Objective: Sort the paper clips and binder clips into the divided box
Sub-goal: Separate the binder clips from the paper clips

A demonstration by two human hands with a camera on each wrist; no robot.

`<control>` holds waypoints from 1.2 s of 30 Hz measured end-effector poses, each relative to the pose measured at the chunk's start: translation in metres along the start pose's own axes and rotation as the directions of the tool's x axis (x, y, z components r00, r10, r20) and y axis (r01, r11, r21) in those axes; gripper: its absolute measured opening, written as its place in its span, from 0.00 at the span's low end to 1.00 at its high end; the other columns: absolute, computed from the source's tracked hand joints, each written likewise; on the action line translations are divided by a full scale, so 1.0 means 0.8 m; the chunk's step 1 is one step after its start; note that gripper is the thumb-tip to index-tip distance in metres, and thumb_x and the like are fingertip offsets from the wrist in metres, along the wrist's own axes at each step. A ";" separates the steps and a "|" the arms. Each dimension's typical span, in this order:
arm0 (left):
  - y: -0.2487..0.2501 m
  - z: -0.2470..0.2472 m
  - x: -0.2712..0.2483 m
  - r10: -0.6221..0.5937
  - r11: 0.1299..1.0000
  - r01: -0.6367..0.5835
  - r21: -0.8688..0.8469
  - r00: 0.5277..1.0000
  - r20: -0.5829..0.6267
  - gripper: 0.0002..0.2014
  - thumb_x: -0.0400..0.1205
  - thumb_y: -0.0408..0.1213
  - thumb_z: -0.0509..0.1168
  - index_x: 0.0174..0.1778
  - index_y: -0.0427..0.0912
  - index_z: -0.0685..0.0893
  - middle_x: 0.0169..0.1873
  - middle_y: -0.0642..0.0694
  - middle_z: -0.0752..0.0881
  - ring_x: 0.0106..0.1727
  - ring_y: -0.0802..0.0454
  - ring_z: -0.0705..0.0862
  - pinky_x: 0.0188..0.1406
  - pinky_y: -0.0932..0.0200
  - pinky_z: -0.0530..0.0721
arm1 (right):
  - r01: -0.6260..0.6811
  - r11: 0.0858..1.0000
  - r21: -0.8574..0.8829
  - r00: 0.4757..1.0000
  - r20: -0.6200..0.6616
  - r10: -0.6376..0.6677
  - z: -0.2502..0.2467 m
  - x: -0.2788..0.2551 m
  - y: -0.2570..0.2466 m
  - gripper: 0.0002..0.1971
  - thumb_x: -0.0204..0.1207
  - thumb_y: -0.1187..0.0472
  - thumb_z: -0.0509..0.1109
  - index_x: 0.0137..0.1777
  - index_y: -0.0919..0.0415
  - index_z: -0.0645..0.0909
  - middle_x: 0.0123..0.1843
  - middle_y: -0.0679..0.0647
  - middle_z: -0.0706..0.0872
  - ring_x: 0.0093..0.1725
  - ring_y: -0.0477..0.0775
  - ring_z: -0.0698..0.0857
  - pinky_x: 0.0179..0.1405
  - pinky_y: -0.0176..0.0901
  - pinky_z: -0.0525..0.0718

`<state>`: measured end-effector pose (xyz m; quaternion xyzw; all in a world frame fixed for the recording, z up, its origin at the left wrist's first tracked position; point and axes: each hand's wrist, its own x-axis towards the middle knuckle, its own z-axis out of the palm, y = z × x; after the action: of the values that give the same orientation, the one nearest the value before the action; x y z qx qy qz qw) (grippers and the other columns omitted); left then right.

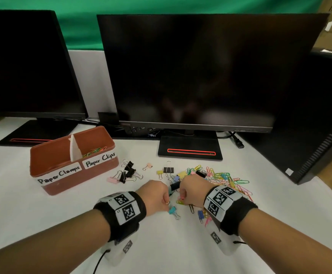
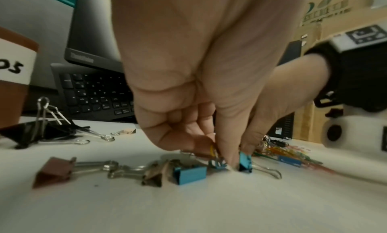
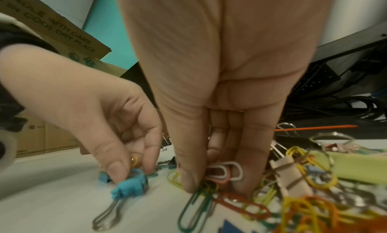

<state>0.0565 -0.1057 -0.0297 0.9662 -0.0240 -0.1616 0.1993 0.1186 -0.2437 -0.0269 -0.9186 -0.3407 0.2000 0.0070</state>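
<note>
Left hand point(image 1: 154, 196) fingers curled down, thumb and forefinger pinching a small yellow wire paper clip point(image 2: 212, 151) just above the white tablecloth point(image 1: 62, 214); a teal metal binder clip point(image 1: 172, 210) sits on the cloth right under the fingertips, whether it's touched I can't tell. Right hand point(image 1: 193, 191) also curled, fingertips bunched on several clips: a white-and-pink plastic-coated paper clip point(image 3: 227, 172) and a green one point(image 3: 194, 208) pinched between thumb and fingers at the near edge of the loose multicoloured paper clip pile point(image 1: 228, 179). The hands are near each other, almost knuckle to knuckle. Small pastel binder clips are mixed into that pile and scattered just beyond the hands; a cluster of black binder clips point(image 1: 128, 171) plus one pink lies between the hands and the box. Brown rectangular plastic box point(image 1: 78, 180) sits well left of the hands, split by a white card divider point(image 1: 74, 149). Right compartment, labelled "Paper Clips", holds a small heap of coloured paper clips point(image 1: 94, 151); left compartment, labelled "Paper Clamps", shows only bare floor from the head view. Two dark monitors point(image 1: 200, 72) on stands close off the back, a black computer tower point(image 1: 319, 125) walls the right. Open cloth runs in front of the box and under both forearms.
</note>
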 end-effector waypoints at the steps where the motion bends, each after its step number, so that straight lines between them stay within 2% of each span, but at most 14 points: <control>1: 0.003 0.002 0.002 -0.019 1.000 0.019 0.021 1.000 -0.008 0.12 0.78 0.37 0.69 0.56 0.39 0.86 0.54 0.44 0.88 0.55 0.48 0.85 0.57 0.60 0.82 | 0.001 1.000 0.011 1.000 0.008 -0.002 -0.001 -0.001 0.001 0.14 0.76 0.62 0.70 0.61 0.63 0.81 0.58 0.60 0.85 0.58 0.59 0.84 0.60 0.49 0.84; 4: 0.007 0.005 0.005 -0.055 0.996 0.055 0.071 0.998 -0.003 0.11 0.80 0.36 0.66 0.56 0.37 0.87 0.55 0.41 0.88 0.58 0.46 0.85 0.61 0.56 0.82 | 0.010 0.997 0.071 1.000 -0.005 -0.009 -0.006 -0.007 0.008 0.12 0.77 0.60 0.69 0.57 0.63 0.87 0.57 0.58 0.87 0.57 0.57 0.84 0.59 0.43 0.83; 7: 0.009 0.005 0.005 -0.061 0.990 0.059 0.126 0.998 0.013 0.13 0.82 0.36 0.63 0.58 0.35 0.85 0.59 0.39 0.85 0.61 0.44 0.83 0.64 0.53 0.81 | 0.041 0.990 0.132 0.997 -0.065 -0.033 -0.016 -0.020 0.015 0.12 0.78 0.60 0.68 0.57 0.62 0.87 0.56 0.56 0.88 0.56 0.55 0.84 0.57 0.39 0.81; 10: 0.008 0.001 0.005 -0.059 0.987 0.058 0.148 0.998 0.002 0.13 0.83 0.35 0.62 0.60 0.34 0.84 0.62 0.38 0.81 0.63 0.42 0.81 0.66 0.53 0.79 | 0.057 0.979 0.193 0.990 -0.135 -0.031 -0.027 -0.029 0.022 0.11 0.77 0.60 0.70 0.57 0.61 0.87 0.54 0.54 0.87 0.51 0.50 0.82 0.50 0.34 0.76; 13: 0.000 -0.002 0.003 -0.056 0.993 0.059 0.105 0.998 -0.030 0.11 0.82 0.32 0.62 0.59 0.36 0.84 0.56 0.41 0.85 0.60 0.45 0.83 0.62 0.56 0.80 | 0.041 0.977 0.209 0.987 -0.160 -0.007 -0.033 -0.031 0.026 0.11 0.75 0.57 0.73 0.55 0.60 0.88 0.45 0.48 0.81 0.47 0.45 0.77 0.47 0.34 0.72; 15: -0.005 -0.001 0.001 -0.073 0.996 0.075 0.044 0.996 -0.051 0.11 0.81 0.31 0.64 0.59 0.36 0.82 0.50 0.43 0.84 0.56 0.46 0.84 0.58 0.59 0.80 | 0.027 0.976 0.216 0.988 -0.156 0.008 -0.033 -0.031 0.028 0.12 0.74 0.56 0.74 0.54 0.60 0.88 0.45 0.48 0.79 0.47 0.47 0.77 0.47 0.36 0.74; 16: -0.006 -0.002 0.000 -0.084 0.996 0.086 0.027 0.995 -0.049 0.12 0.81 0.32 0.64 0.60 0.36 0.81 0.50 0.43 0.84 0.55 0.46 0.84 0.57 0.59 0.80 | 0.021 0.975 0.220 0.988 -0.154 0.013 -0.033 -0.031 0.027 0.12 0.73 0.56 0.74 0.54 0.60 0.88 0.45 0.49 0.79 0.47 0.47 0.77 0.48 0.36 0.74; 20: -0.001 -0.003 0.000 -0.094 0.992 0.092 0.092 0.995 0.025 0.12 0.82 0.32 0.63 0.61 0.36 0.83 0.60 0.39 0.85 0.62 0.44 0.83 0.64 0.56 0.80 | 0.012 0.974 0.226 0.989 -0.147 0.022 -0.031 -0.029 0.025 0.11 0.74 0.58 0.74 0.55 0.59 0.87 0.51 0.54 0.84 0.48 0.48 0.78 0.50 0.37 0.76; 24: 0.002 -0.004 -0.008 -0.044 0.990 0.032 0.140 0.995 0.086 0.13 0.84 0.33 0.59 0.62 0.36 0.82 0.62 0.40 0.84 0.63 0.44 0.82 0.65 0.55 0.79 | 0.029 0.976 0.217 0.988 -0.157 0.006 -0.030 -0.029 0.022 0.10 0.74 0.60 0.73 0.54 0.59 0.87 0.46 0.50 0.80 0.47 0.49 0.79 0.47 0.36 0.75; 27: -0.015 -0.032 -0.018 -0.012 0.999 0.009 -0.043 0.997 -0.082 0.08 0.83 0.35 0.62 0.53 0.41 0.85 0.52 0.47 0.86 0.50 0.54 0.83 0.53 0.66 0.80 | 0.053 0.974 0.220 0.984 -0.179 -0.013 -0.040 -0.027 0.016 0.08 0.76 0.61 0.70 0.53 0.58 0.86 0.50 0.53 0.85 0.49 0.50 0.82 0.52 0.38 0.82; 29: -0.037 -0.076 -0.021 -0.043 0.992 0.015 -0.127 0.974 -0.221 0.06 0.82 0.37 0.65 0.50 0.43 0.86 0.47 0.52 0.85 0.48 0.57 0.82 0.45 0.71 0.78 | 0.083 0.974 0.211 0.977 -0.209 -0.038 -0.057 -0.022 0.006 0.08 0.76 0.59 0.70 0.53 0.58 0.86 0.50 0.51 0.85 0.50 0.49 0.83 0.54 0.38 0.83; 31: -0.066 -0.128 -0.025 -0.101 0.987 0.050 -0.154 0.932 -0.347 0.04 0.80 0.38 0.66 0.49 0.45 0.85 0.45 0.52 0.85 0.47 0.56 0.83 0.45 0.68 0.80 | 0.123 0.970 0.209 0.960 -0.273 -0.063 -0.086 -0.009 -0.015 0.08 0.77 0.58 0.70 0.52 0.58 0.87 0.48 0.51 0.86 0.49 0.48 0.84 0.53 0.37 0.83; 33: -0.101 -0.172 -0.028 -0.178 0.980 0.116 -0.163 0.875 -0.450 0.02 0.79 0.37 0.68 0.44 0.48 0.85 0.41 0.50 0.86 0.43 0.55 0.83 0.45 0.61 0.82 | 0.161 0.963 0.215 0.946 -0.311 -0.089 -0.118 0.014 -0.047 0.09 0.78 0.57 0.69 0.54 0.58 0.87 0.51 0.52 0.87 0.52 0.51 0.85 0.57 0.40 0.83; 36: -0.152 -0.198 -0.027 -0.313 0.949 0.251 -0.189 0.799 -0.513 0.04 0.77 0.37 0.70 0.38 0.49 0.84 0.33 0.51 0.83 0.35 0.56 0.80 0.37 0.63 0.77 | 0.174 0.960 0.218 0.948 -0.302 -0.103 -0.159 0.066 -0.106 0.11 0.79 0.57 0.67 0.58 0.59 0.86 0.58 0.54 0.86 0.60 0.55 0.85 0.63 0.43 0.81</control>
<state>0.0852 0.0685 0.0664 0.9524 0.1860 0.0864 0.2254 0.1497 -0.1296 0.0840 -0.9037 -0.3733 0.1031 0.1823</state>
